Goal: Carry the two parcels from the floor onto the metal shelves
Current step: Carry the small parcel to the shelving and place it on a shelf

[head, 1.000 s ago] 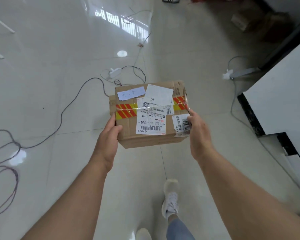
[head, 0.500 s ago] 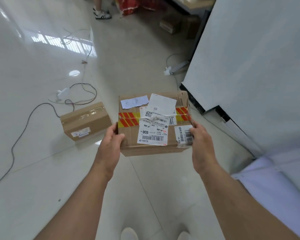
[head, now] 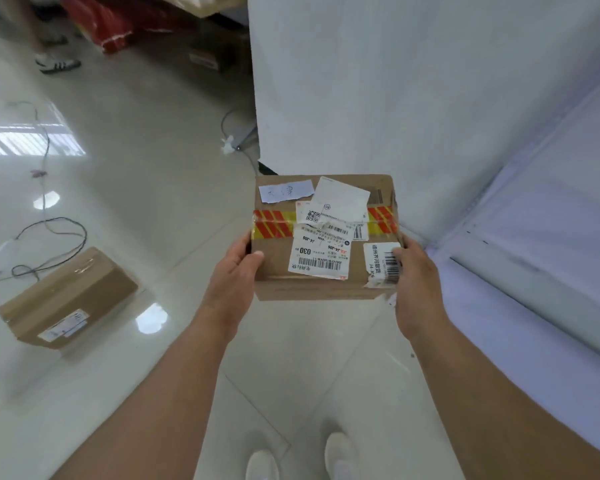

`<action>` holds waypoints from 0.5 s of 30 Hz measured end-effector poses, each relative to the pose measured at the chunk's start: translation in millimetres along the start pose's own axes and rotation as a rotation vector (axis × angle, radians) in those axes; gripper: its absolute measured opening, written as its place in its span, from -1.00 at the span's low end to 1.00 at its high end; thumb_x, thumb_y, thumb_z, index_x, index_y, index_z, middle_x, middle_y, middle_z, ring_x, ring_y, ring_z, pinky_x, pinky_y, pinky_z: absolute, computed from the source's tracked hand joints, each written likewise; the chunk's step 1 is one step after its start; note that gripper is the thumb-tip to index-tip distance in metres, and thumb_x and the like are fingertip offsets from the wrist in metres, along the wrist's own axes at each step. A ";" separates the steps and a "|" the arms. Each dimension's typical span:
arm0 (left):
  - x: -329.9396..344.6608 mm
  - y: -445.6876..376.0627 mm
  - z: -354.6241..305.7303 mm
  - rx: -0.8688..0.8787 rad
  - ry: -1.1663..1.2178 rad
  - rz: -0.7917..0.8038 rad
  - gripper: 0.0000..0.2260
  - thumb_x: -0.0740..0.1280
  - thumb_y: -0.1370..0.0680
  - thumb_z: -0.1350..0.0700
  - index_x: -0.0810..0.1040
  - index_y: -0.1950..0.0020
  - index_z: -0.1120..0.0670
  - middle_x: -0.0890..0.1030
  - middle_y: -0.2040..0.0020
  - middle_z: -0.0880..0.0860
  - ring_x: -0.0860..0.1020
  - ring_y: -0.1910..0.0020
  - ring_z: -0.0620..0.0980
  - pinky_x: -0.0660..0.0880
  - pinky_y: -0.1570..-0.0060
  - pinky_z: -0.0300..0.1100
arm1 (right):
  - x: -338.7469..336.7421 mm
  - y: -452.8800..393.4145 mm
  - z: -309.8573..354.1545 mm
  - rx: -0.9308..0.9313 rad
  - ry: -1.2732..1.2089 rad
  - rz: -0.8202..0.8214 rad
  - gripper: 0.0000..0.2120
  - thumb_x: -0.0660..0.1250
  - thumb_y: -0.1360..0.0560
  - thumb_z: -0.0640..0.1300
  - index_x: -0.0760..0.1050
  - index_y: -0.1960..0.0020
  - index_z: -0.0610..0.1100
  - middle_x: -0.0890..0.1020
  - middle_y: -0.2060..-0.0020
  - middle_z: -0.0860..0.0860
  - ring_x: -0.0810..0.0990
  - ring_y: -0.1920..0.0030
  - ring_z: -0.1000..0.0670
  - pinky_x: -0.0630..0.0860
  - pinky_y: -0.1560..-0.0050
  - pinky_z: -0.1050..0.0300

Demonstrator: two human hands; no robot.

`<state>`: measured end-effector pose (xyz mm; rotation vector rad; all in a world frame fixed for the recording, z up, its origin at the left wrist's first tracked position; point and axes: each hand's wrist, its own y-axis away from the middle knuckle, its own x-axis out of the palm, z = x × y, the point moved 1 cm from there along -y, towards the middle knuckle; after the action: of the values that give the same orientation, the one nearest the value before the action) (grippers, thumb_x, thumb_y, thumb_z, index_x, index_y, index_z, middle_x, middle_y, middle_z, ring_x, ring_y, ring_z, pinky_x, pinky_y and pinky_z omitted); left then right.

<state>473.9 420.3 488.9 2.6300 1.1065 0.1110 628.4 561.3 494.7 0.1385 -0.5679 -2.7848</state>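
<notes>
I hold a cardboard parcel point(head: 326, 237) up in the middle of the frame, clear of the floor point(head: 136, 188), level and with its labelled top facing me. My left hand point(head: 234, 275) grips its left side, thumb over the top edge, and my right hand point(head: 414, 282) grips its right side, thumb lying on a barcode sticker point(head: 383, 261) at the near right corner. Red-and-yellow striped tape point(head: 274, 224) crosses the top, partly covered by white shipping labels point(head: 321, 251).

The second parcel point(head: 66, 299), plain brown with a small label on its side, lies on the glossy tiled floor at the lower left of the frame, well apart from the one I carry. Thin cables point(head: 52, 233) loop across the floor just behind it.

To the right of the frame stand pale grey-white panels point(head: 430, 98); I cannot tell whether they belong to the metal shelves. My two light shoes point(head: 338, 457) show at the bottom edge. In the upper left, another person's shoe point(head: 58, 64) stands beside a red bag point(head: 115, 22).
</notes>
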 end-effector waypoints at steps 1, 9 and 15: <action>11.1 -0.9 -0.4 0.003 -0.008 0.026 -0.64 0.11 -0.55 0.24 0.50 -0.15 -0.17 0.59 -0.14 -0.04 0.51 -0.11 -0.09 0.39 -0.04 -0.25 | -11.3 -1.3 0.0 0.009 -0.012 -0.030 -0.67 0.07 -0.52 -0.24 0.55 0.06 0.06 0.62 0.27 0.02 0.57 0.31 0.08 0.49 0.36 0.22; 89.2 -0.5 -2.8 0.025 -0.090 0.241 -0.64 0.10 -0.56 0.25 0.48 -0.16 -0.17 0.62 -0.03 -0.18 0.56 0.02 -0.28 0.46 0.04 -0.41 | -92.3 4.6 -10.6 0.021 -0.108 -0.249 -0.64 0.07 -0.52 -0.24 0.52 -0.19 -0.01 0.63 0.13 -0.04 0.57 0.20 0.03 0.49 0.25 0.18; 144.5 2.5 -6.6 0.040 -0.134 0.392 -0.63 0.11 -0.56 0.25 0.48 -0.19 -0.17 0.61 -0.05 -0.19 0.55 -0.02 -0.28 0.42 0.04 -0.42 | -147.6 15.2 -10.5 0.014 -0.172 -0.387 -0.65 0.06 -0.54 -0.23 0.51 -0.17 0.01 0.62 0.21 0.04 0.56 0.26 0.08 0.46 0.46 0.39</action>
<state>575.9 522.7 490.3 2.8094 0.5469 -0.0083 774.5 589.0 496.3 0.0117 -0.6633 -3.1912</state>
